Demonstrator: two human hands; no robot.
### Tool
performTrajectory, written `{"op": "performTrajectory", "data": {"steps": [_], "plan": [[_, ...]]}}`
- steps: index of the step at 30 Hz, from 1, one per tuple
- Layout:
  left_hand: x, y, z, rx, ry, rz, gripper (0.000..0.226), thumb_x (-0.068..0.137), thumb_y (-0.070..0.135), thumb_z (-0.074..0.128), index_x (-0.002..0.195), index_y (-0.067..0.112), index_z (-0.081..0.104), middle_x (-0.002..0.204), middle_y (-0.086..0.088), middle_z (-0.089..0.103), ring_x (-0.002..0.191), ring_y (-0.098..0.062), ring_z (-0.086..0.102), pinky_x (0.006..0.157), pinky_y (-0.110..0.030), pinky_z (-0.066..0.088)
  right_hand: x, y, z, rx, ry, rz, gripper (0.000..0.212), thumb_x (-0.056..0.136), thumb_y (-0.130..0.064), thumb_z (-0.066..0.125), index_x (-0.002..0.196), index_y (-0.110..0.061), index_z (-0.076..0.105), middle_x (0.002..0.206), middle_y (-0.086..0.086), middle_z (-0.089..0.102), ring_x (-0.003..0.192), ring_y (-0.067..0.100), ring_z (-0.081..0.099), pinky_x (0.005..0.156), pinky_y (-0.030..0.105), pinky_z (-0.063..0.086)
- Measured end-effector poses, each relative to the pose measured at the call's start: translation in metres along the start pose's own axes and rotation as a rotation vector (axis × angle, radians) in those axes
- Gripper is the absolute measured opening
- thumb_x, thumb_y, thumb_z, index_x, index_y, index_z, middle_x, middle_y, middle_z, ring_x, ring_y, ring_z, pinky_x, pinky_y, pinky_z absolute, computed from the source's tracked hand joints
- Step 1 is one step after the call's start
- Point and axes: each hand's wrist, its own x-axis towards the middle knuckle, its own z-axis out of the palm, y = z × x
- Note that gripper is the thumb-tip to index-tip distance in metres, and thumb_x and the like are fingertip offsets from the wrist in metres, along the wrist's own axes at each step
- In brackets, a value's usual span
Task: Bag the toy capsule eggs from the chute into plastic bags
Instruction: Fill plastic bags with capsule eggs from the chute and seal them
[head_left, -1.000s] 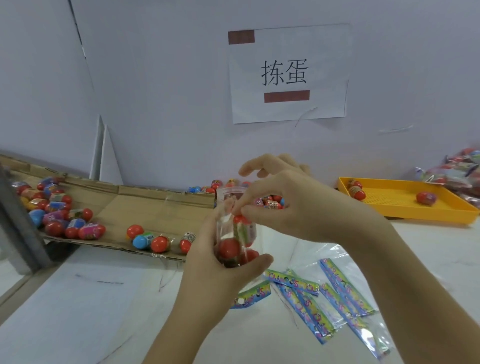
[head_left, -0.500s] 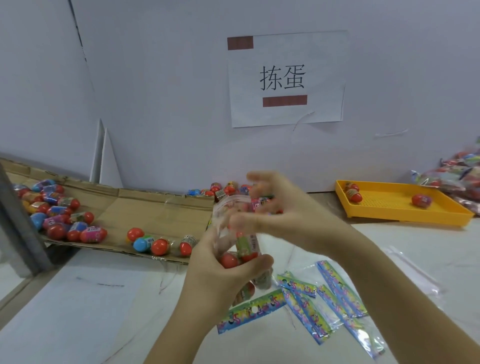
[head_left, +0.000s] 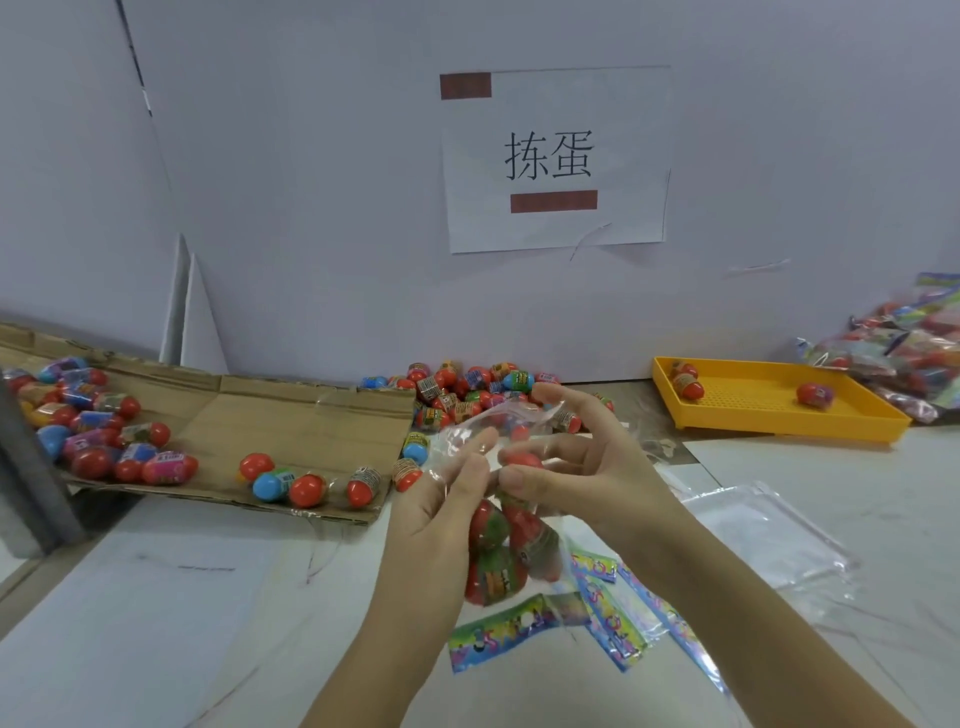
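Observation:
A clear plastic bag (head_left: 511, 551) with a colourful printed header hangs between both hands, holding several red capsule eggs. My left hand (head_left: 447, 499) pinches one side of the bag's mouth. My right hand (head_left: 576, 462) pinches the other side, fingers spread above it. Loose capsule eggs (head_left: 467, 395) lie piled against the wall just behind the hands. More eggs (head_left: 93, 431) sit on the flattened cardboard chute (head_left: 291, 421) at the left.
A yellow tray (head_left: 769, 410) with three eggs stands at the right, and filled bags (head_left: 904, 348) are heaped beyond it. Empty printed bags (head_left: 613, 597) lie under my right forearm, and a stack of clear bags (head_left: 758, 540) lies to the right. A paper sign hangs on the wall.
The bag has slid lower between my hands, and both hands now hold its mouth rather than my left hand cupping its body. The view has tilted down slightly.

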Motion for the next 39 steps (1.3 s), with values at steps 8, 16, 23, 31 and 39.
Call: {"op": "performTrajectory", "data": {"steps": [8,16,23,31,39], "plan": [[-0.004,-0.001,0.004,-0.076,-0.005,0.040,0.029,0.091,0.040,0.049,0.113,0.047,0.068,0.121,0.026,0.065,0.109,0.000,0.064,0.087,-0.030,0.057,0.000,0.007,-0.001,-0.018,0.167,0.012,0.067,0.071,-0.027,0.079,0.128,-0.035,0.044,0.089,-0.004,0.073,0.074,0.012,0.071,0.053,0.024,0.054],[-0.010,-0.004,0.011,0.123,-0.108,0.299,0.040,0.100,0.018,0.040,0.130,0.044,0.046,0.125,0.040,0.053,0.118,0.017,0.049,0.083,-0.003,0.045,-0.006,0.014,0.002,-1.055,0.425,-1.048,0.012,0.087,-0.022,0.066,0.092,-0.018,0.076,0.089,-0.007,0.072,0.080,0.014,0.064,0.074,0.032,0.046],[-0.011,-0.011,0.009,0.324,-0.093,0.340,0.037,0.095,0.033,0.039,0.124,0.057,0.043,0.107,0.040,0.062,0.104,0.012,0.059,0.082,-0.010,0.049,-0.010,0.011,0.002,-1.098,0.529,-1.027,0.014,0.090,-0.024,0.065,0.091,-0.016,0.077,0.083,-0.005,0.074,0.073,0.016,0.067,0.064,0.032,0.050],[-0.010,-0.009,0.000,0.527,-0.128,0.350,0.075,0.102,0.006,0.039,0.106,0.081,0.043,0.061,0.024,0.058,0.056,0.007,0.052,0.055,-0.006,0.041,-0.011,0.008,0.005,-1.243,0.614,-0.928,0.008,0.078,-0.013,0.068,0.071,-0.017,0.069,0.061,-0.006,0.063,0.054,0.013,0.055,0.053,0.021,0.035],[-0.005,-0.013,0.001,0.466,-0.089,0.328,0.041,0.102,0.026,0.042,0.134,0.052,0.046,0.106,0.039,0.063,0.088,0.015,0.058,0.078,-0.006,0.047,-0.010,0.003,-0.011,-1.061,0.386,-0.972,0.003,0.077,-0.014,0.070,0.076,-0.013,0.073,0.073,-0.005,0.070,0.062,0.010,0.061,0.051,0.026,0.049]]}}
